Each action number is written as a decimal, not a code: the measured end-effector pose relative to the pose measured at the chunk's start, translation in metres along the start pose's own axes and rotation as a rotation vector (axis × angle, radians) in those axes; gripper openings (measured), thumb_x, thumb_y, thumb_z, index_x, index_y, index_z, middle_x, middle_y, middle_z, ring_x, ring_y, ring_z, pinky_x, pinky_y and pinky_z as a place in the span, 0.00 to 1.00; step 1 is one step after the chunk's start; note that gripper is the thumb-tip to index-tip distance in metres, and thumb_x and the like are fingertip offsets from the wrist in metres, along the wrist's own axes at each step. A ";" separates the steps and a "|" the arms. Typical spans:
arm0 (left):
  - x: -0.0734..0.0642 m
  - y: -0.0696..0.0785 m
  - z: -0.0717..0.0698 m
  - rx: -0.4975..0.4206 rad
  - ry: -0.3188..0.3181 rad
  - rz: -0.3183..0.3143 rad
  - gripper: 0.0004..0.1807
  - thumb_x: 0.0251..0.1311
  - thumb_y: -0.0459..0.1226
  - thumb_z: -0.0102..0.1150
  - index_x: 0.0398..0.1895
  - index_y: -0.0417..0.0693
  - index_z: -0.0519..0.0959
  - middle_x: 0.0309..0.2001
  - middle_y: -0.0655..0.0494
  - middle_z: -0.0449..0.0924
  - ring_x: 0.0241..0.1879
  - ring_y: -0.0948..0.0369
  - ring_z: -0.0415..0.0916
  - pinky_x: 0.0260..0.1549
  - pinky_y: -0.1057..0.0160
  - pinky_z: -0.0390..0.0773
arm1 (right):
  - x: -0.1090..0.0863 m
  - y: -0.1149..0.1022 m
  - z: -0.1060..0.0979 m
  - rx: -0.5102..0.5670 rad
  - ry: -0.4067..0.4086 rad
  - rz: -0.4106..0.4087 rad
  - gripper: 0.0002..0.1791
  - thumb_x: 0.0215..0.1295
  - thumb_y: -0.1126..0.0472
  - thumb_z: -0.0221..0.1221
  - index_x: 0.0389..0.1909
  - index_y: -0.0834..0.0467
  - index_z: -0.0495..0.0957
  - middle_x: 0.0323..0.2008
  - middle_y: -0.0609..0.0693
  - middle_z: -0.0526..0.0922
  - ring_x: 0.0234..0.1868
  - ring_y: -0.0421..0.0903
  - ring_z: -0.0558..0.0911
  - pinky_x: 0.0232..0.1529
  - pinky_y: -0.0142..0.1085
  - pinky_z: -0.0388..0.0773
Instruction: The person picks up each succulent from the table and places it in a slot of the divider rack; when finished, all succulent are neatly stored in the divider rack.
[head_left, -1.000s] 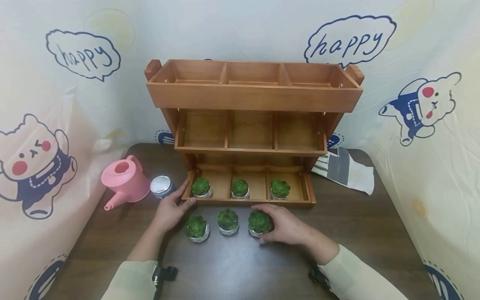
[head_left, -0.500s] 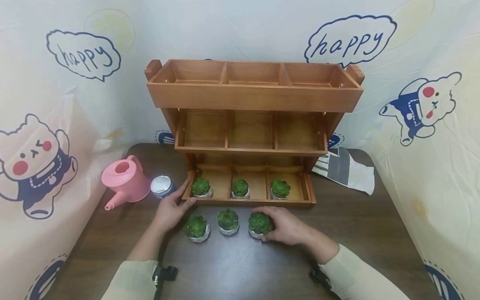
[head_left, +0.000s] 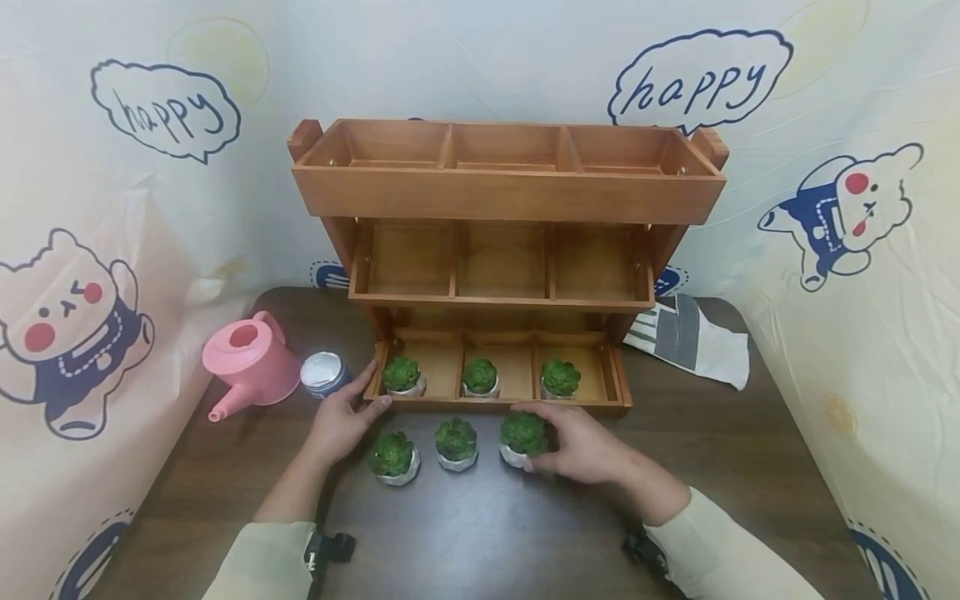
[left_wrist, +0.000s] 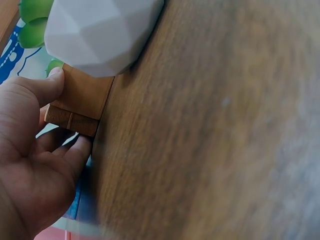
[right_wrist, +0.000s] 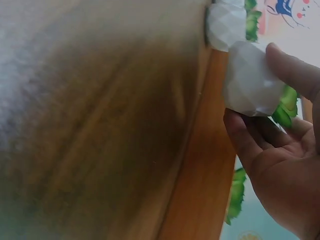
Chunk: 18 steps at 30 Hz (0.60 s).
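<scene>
In the head view my right hand [head_left: 588, 446] pinches the white faceted pot of a green potted succulent [head_left: 523, 435] between thumb and fingers. The right wrist view shows that pot [right_wrist: 251, 80] raised off the table. My left hand [head_left: 341, 427] grips the front left corner of a three-tier wooden shelf [head_left: 510, 197], its thumb on the front board [left_wrist: 85, 90]. Beside the held plant stand two more succulents, a middle one [head_left: 456, 442] and a left one [head_left: 394, 457]. On the bottom tier, each compartment has a succulent: left [head_left: 403, 375], middle [head_left: 480, 377] and right [head_left: 560, 378].
A pink watering can [head_left: 251, 360] and a blue-and-white tub [head_left: 325, 372] stand left of the shelf. Striped grey-and-white gloves [head_left: 693, 340] lie to its right. The upper tiers each have three compartments. Printed cloth [head_left: 480, 58] hangs behind the table [head_left: 720, 467].
My right hand has raised the succulent slightly and shifted it a little right and toward the shelf. The left hand has stayed at the shelf corner.
</scene>
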<state>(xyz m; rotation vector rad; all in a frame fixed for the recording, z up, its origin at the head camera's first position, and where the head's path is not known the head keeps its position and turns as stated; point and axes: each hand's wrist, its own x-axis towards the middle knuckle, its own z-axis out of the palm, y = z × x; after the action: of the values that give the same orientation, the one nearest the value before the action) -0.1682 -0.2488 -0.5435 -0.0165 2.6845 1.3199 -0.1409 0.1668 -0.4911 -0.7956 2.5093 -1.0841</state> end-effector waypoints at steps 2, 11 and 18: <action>0.000 0.000 0.000 -0.002 0.003 0.006 0.44 0.65 0.63 0.62 0.81 0.73 0.57 0.78 0.47 0.61 0.77 0.41 0.58 0.71 0.36 0.62 | -0.001 -0.001 -0.004 -0.005 0.021 0.003 0.43 0.55 0.53 0.78 0.72 0.46 0.72 0.58 0.42 0.83 0.54 0.40 0.82 0.60 0.47 0.79; -0.002 0.001 -0.001 -0.015 -0.008 -0.023 0.44 0.65 0.63 0.63 0.81 0.76 0.56 0.79 0.47 0.60 0.77 0.40 0.57 0.71 0.36 0.62 | -0.005 -0.009 -0.025 0.004 0.085 0.009 0.42 0.55 0.48 0.78 0.71 0.44 0.73 0.53 0.42 0.84 0.51 0.40 0.82 0.56 0.49 0.81; -0.003 0.001 0.000 -0.011 -0.006 -0.032 0.43 0.65 0.63 0.63 0.81 0.76 0.57 0.79 0.48 0.61 0.77 0.40 0.56 0.70 0.35 0.62 | -0.007 -0.017 -0.042 0.033 0.151 -0.010 0.41 0.54 0.50 0.79 0.70 0.45 0.74 0.51 0.41 0.85 0.50 0.44 0.84 0.54 0.52 0.83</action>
<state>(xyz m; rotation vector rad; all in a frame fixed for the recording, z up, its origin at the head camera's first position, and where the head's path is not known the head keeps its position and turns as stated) -0.1656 -0.2481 -0.5420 -0.0573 2.6610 1.3228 -0.1488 0.1855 -0.4504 -0.7438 2.6050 -1.2292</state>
